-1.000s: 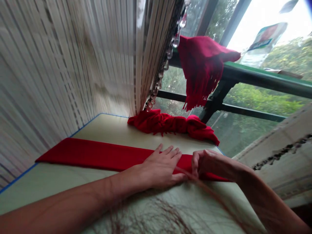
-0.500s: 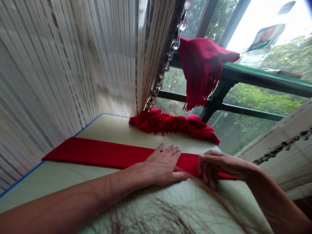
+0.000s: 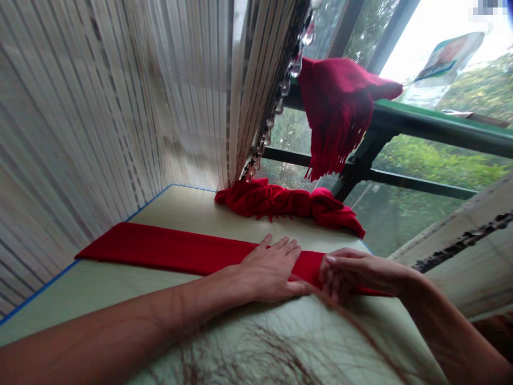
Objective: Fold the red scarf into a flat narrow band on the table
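Note:
A red scarf (image 3: 172, 247), folded into a long flat strip, lies across the pale table (image 3: 192, 213). My left hand (image 3: 272, 271) rests flat on it with the fingers spread, pressing the cloth down right of its middle. Close by, my right hand (image 3: 347, 272) is over the strip's right part, its fingers curled in and the thumb near the index finger. Whatever is between those fingertips, if anything, is hidden. The right end of the strip passes partly under this hand and wrist.
A crumpled red fringed cloth (image 3: 286, 200) lies along the table's far edge. Another fringed red cloth (image 3: 340, 101) hangs over the green window rail (image 3: 436, 125), near a clear packet (image 3: 449, 64). A striped string curtain (image 3: 120, 101) borders the left side. Loose hair crosses the foreground.
The fingers of my right hand have curled in more and shifted slightly left over the strip. My left hand stays flat on the cloth. The view has tilted slightly.

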### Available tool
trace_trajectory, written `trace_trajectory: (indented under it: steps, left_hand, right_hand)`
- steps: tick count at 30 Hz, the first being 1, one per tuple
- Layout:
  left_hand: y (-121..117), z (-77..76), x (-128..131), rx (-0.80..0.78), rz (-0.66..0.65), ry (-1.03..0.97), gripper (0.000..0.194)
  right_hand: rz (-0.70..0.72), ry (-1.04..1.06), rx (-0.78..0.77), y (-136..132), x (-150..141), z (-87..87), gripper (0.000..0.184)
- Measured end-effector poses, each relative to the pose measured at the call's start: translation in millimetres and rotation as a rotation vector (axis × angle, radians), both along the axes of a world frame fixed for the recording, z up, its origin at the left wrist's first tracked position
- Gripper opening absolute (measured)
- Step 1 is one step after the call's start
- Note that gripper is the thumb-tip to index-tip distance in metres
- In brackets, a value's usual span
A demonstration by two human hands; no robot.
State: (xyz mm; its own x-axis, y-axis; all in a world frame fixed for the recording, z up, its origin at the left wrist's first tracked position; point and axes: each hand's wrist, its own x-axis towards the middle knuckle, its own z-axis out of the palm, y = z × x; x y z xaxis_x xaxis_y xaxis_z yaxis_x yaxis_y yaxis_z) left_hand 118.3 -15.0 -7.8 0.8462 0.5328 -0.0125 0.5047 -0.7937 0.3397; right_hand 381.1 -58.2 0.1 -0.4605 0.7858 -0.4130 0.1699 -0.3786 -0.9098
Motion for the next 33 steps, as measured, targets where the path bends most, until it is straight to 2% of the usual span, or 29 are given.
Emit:
trace_trajectory:
  steps: [4, 7, 11, 17, 23, 26, 29, 31, 33]
  left_hand:
    - [0, 0.6, 0, -0.018, 0.004, -0.004, 0.089]
    - [0, 0.3, 0, -0.017, 0.001, -0.013, 0.089]
    - [0, -0.4, -1, -0.015, -0.005, -0.024, 0.087]
    - [1, -1.4, -1, -0.012, -0.008, -0.026, 0.087]
    - [1, -1.6, -1, -0.011, -0.008, -0.038, 0.086]
    - [0, -0.1, -2, -0.014, -0.011, -0.039, 0.086]
    - [0, 0.6, -2, -0.026, -0.013, -0.034, 0.087]
    - [0, 0.6, -1, -0.027, -0.011, -0.020, 0.088]
    - [0, 0.3, -1, -0.021, -0.008, -0.015, 0.088]
  right_hand:
    - [0.007, -0.135, -0.107, -4, 18, -2.6, 0.049]
    - [-0.042, -0.142, -0.064, -4, 33, -2.2, 0.049]
    - [-0.135, -0.095, 0.043, 2, 33, -3.5, 0.049]
    - [-0.123, -0.229, -0.063, 0, 42, -6.4, 0.046]
    - [-0.241, -0.089, 0.109, 3, 48, -2.9, 0.043]
    - [-0.243, -0.171, 0.046, 3, 55, -6.0, 0.042]
    - [-0.270, -0.359, -0.001, 1, 65, -7.4, 0.050]
    - [-0.273, -0.450, 0.032, 1, 63, -5.6, 0.052]
    - [-0.243, -0.409, 0.108, 2, 54, -2.7, 0.050]
